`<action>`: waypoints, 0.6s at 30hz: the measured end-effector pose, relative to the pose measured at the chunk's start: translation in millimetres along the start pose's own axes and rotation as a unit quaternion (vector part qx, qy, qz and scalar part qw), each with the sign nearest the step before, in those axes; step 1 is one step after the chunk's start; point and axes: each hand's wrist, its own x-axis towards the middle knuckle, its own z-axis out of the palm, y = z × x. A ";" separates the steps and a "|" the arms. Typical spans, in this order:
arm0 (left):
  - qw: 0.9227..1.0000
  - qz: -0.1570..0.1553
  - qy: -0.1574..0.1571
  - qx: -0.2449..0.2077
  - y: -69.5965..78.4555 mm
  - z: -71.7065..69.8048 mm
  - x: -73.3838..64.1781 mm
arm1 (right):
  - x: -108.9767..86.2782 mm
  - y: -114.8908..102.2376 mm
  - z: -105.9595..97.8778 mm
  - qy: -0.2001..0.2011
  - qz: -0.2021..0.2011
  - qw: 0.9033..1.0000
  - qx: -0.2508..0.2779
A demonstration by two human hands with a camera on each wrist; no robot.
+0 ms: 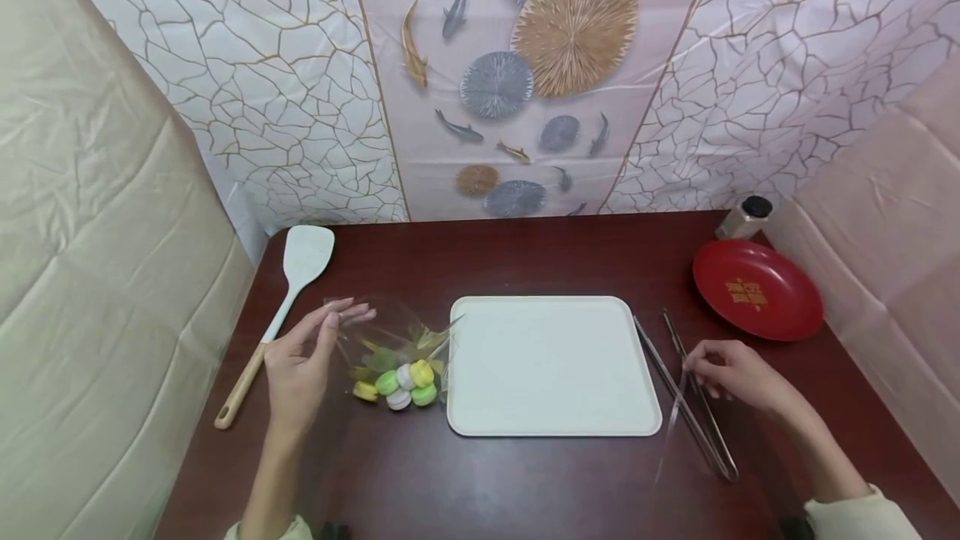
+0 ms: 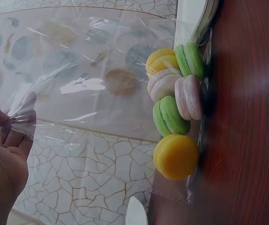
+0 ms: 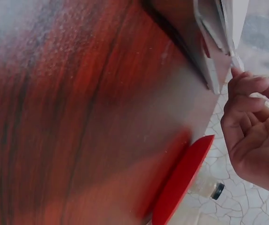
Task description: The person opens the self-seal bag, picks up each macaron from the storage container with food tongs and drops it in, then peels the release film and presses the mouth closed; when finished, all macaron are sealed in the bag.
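My left hand [image 1: 298,361] pinches the upper edge of a clear plastic bag [image 2: 78,89] between thumb and fingers. Yellow, green and pale lilac macarons [image 1: 405,379] lie bunched at the bag's bottom, which rests on the table left of a white tray [image 1: 553,367]. On the other side, my right hand [image 1: 738,373] pinches one end of a thin translucent strip [image 1: 672,417] that hangs down toward the tray's right side. Beneath that hand lie metal tongs [image 1: 720,440] with their arms spread; the hand seems to be above them.
At the far left lies a white spatula [image 1: 306,261] with a wooden handle. A red plate [image 1: 757,290] sits at the back right, beside a small black-capped jar [image 1: 742,219]. Patterned cloth [image 1: 300,90] hangs behind the dark wooden table [image 1: 420,482].
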 end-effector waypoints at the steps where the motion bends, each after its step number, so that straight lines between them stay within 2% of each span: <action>1: 1.000 -0.001 -0.001 -0.005 -0.1 -0.5 0.2 | 2.8 0.0 1.2 0.010 0.007 1.000 -0.017; 5: 1.000 0.004 -0.004 -0.017 0.2 -2.4 1.0 | 11.4 0.0 4.9 0.043 0.016 0.997 -0.061; 9: 0.999 0.009 -0.004 -0.039 0.2 -5.0 1.9 | 18.1 0.2 8.3 0.063 0.008 0.996 -0.067; 14: 0.998 -0.007 -0.009 -0.069 -0.4 -6.6 2.2 | 24.4 0.7 8.9 0.087 0.003 0.993 -0.079; 16: 0.997 -0.013 -0.011 -0.069 -0.6 -6.8 2.1 | 26.7 -0.7 8.7 0.114 -0.001 0.989 -0.090; 18: 0.997 -0.018 -0.013 -0.067 -0.8 -7.0 2.0 | 30.0 -5.8 10.1 0.159 -0.021 0.981 -0.113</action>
